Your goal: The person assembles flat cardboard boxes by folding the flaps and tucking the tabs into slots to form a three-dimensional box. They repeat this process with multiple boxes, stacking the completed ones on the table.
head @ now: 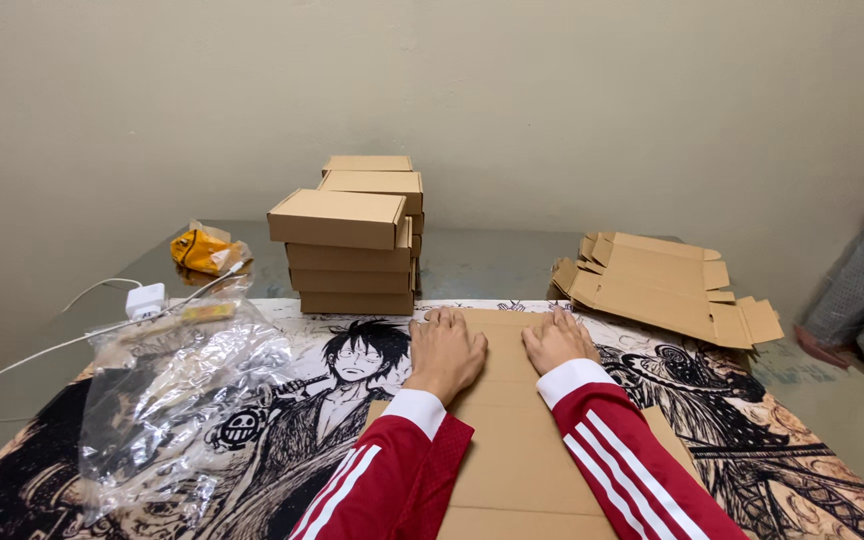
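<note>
item: flat cardboard box blank [517,440], lying on the printed mat [282,440] on the bench, directly before me. my left hand [444,352] and right hand [556,340] press flat on its far end, each grip spread, pinching nothing. behind: stack of folded cardboard boxes [352,245]; pile of unfolded blanks [667,285] at right.

home packing spot | stacked cardboard boxes [352,240] | flat blanks [662,285] | printed mat [282,440]
</note>
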